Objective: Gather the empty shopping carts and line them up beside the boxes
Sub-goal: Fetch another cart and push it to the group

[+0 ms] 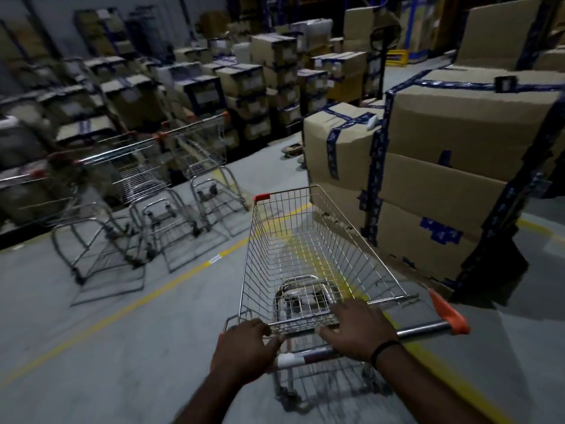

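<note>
Bright wire, dull cardboard
The cart point(266, 240) is shiny metal wire with a glossy metal handle bar point(425, 327) and orange plastic end cap point(448, 312); the boxes point(458, 127) are matt cardboard (banded in blue tape point(333, 145)) on a smooth grey floor point(91, 347).

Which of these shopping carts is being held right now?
The foreground cart beside the tall box stack: the left hand and right hand grip its handle. The other carts stand at left, untouched.
</note>
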A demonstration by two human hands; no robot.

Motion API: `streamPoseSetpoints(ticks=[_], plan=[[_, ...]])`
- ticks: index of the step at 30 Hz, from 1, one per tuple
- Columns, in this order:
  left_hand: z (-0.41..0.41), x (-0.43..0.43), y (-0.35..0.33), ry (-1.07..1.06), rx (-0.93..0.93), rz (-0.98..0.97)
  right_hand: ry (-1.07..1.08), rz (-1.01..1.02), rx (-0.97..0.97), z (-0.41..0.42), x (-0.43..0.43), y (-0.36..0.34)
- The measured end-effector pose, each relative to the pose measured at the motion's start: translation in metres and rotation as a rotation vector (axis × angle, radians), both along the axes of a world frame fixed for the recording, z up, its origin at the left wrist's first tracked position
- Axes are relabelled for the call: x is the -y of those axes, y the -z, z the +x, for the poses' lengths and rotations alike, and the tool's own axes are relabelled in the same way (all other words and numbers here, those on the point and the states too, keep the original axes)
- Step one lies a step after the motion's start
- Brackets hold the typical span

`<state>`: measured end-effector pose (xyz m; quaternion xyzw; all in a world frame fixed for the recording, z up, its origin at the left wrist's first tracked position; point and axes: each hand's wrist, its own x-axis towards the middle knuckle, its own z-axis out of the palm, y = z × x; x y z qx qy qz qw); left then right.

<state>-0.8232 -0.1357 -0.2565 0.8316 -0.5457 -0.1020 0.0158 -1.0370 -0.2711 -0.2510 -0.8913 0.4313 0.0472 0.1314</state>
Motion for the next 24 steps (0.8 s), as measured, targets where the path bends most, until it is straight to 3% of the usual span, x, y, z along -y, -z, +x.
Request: streamPoseSetpoints(ticks=[13, 24], plan=[[0.065, -0.033, -0.007, -0.255, -0.064, -0.033, -0.163, 0.024, 0.049, 0.097, 0.000, 0.003], [0.175, -0.051, 0.008, -0.367, -0.082, -0.054, -0.199, 0.063, 0.044, 0.213, -0.007, 0.000]])
